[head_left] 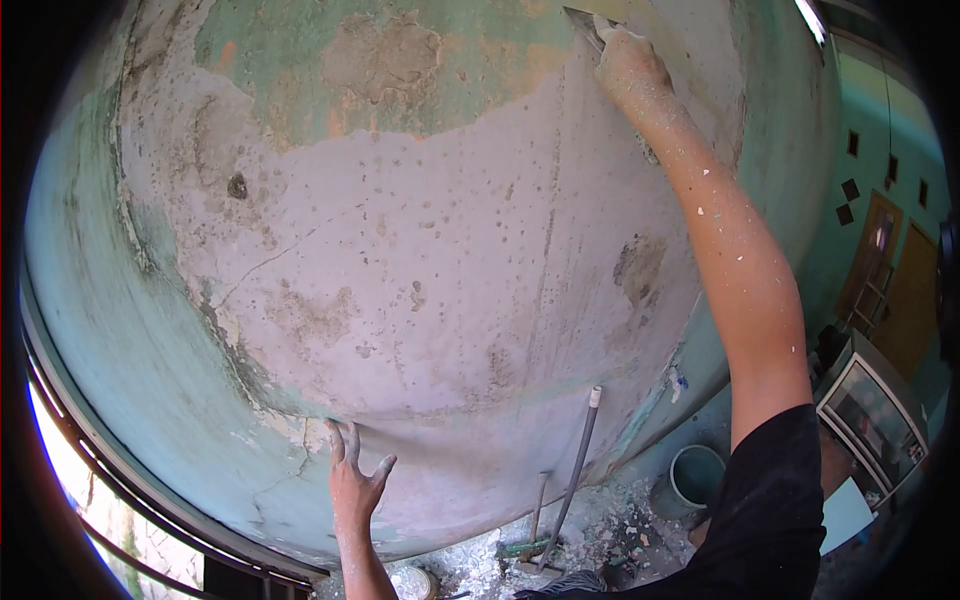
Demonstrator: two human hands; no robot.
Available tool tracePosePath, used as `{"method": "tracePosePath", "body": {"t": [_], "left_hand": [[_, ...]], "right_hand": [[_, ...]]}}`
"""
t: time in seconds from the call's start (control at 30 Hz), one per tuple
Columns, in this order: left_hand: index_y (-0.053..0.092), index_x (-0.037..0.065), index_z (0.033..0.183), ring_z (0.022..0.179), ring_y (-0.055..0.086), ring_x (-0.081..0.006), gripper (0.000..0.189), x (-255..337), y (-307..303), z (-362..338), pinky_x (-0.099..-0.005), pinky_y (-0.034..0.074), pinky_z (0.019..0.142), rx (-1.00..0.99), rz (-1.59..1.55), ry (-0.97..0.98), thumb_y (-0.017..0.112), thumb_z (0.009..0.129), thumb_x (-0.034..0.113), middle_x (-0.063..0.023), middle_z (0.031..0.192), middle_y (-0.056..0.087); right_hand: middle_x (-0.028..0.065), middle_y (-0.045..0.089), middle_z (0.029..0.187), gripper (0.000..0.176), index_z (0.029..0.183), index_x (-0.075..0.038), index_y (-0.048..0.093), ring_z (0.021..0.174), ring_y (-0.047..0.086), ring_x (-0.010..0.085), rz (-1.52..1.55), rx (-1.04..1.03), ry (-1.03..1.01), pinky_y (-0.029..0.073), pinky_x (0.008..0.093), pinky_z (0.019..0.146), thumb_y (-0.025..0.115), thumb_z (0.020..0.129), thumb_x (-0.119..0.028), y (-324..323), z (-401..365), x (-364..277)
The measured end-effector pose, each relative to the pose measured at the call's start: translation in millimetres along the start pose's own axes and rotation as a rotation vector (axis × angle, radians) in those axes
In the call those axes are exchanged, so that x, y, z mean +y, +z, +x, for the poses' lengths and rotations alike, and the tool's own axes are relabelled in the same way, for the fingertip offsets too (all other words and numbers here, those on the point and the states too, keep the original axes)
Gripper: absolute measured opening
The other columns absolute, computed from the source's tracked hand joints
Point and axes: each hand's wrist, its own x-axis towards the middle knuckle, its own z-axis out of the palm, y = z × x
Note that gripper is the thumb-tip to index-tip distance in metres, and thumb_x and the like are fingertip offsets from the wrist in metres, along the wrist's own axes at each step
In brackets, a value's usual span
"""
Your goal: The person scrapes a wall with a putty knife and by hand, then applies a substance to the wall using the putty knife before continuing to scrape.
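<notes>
My right hand (632, 68) is raised high on the wall and closed around a scraper (584, 25), its metal blade lying at the wall surface near the top of the view. The wall (450, 240) shows a large pale stripped area with pits and a crack. Above that, green and orange patches of old paint remain around a rough grey spot. Low on the wall, my left hand (355, 480) has its fingers spread, fingertips right at the surface near the chipped lower edge of the pale area. White flakes speckle my right forearm.
A hammer with a long handle (574, 475) leans at the wall's foot among plaster debris (630, 520). A bucket (693, 478) stands to the right, before a cabinet with a glass front (870, 415). Barred railing (150, 530) runs along the lower left. A tub (412, 582) sits below.
</notes>
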Motion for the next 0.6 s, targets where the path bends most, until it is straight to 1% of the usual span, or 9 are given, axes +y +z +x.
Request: {"method": "tracePosePath", "body": {"t": [0.13,0.2,0.33,0.43,0.53,0.6], "left_hand": [[0.042,0.007,0.148,0.143,0.028,-0.0446,0.088,4.4,-2.9,0.0,-0.0446,0.038,0.111,-0.007,-0.001,-0.019,0.083,0.075,0.033,-0.0227,0.162,0.013],[0.041,0.007,0.148,0.143,0.028,-0.0449,0.088,3.7,-1.8,-0.2,-0.0445,0.038,0.111,-0.003,0.009,-0.026,0.083,0.075,0.033,-0.0226,0.162,0.013],[0.042,0.007,0.148,0.143,0.028,-0.046,0.088,1.1,0.5,-0.5,-0.0448,0.039,0.11,0.01,0.011,-0.011,0.083,0.075,0.033,-0.022,0.162,0.014],[0.042,0.007,0.148,0.142,0.028,-0.0466,0.088,-2.6,1.4,-0.3,-0.0453,0.039,0.11,0.015,-0.008,0.006,0.083,0.075,0.033,-0.0217,0.162,0.014],[0.043,0.006,0.147,0.142,0.029,-0.0466,0.087,3.5,-1.4,-1.2,-0.0455,0.039,0.11,0.006,-0.011,-0.022,0.083,0.075,0.032,-0.0218,0.162,0.015],[0.043,0.006,0.147,0.142,0.029,-0.0466,0.087,2.6,-2.1,-0.6,-0.0455,0.039,0.11,0.008,-0.011,-0.023,0.083,0.075,0.032,-0.0218,0.162,0.015]], "right_hand": [[0.0165,0.059,0.133,0.065,0.15,-0.028,0.04,0.119,0.06,0.038,-0.03,0.005,-0.006,0.049,0.0482,0.1,0.054,0.09,-0.005,-1.1,15.9,0.9],[0.0172,0.053,0.14,0.054,0.149,-0.018,0.04,0.124,0.056,0.0369,-0.005,-0.152,0.013,0.05,0.0485,0.1,0.048,0.096,-0.01,-11.0,34.7,-2.1],[0.0182,0.055,0.136,0.051,0.146,-0.017,0.044,0.122,0.058,0.0374,-0.06,-0.082,-0.032,0.051,0.0493,0.099,0.049,0.095,-0.009,-5.1,10.0,0.5],[0.0189,0.058,0.133,0.049,0.143,-0.017,0.046,0.12,0.059,0.0377,-0.032,-0.033,-0.052,0.051,0.0496,0.098,0.05,0.095,-0.008,-1.8,-2.9,1.4],[0.0182,0.058,0.133,0.052,0.145,-0.019,0.045,0.121,0.059,0.0377,-0.051,-0.078,-0.036,0.051,0.0486,0.098,0.049,0.094,-0.007,-6.4,11.3,-1.5],[0.0171,0.058,0.135,0.056,0.149,-0.019,0.041,0.121,0.058,0.0372,-0.02,-0.126,-0.002,0.051,0.0474,0.099,0.049,0.094,-0.007,-14.7,24.9,-3.2]]}}
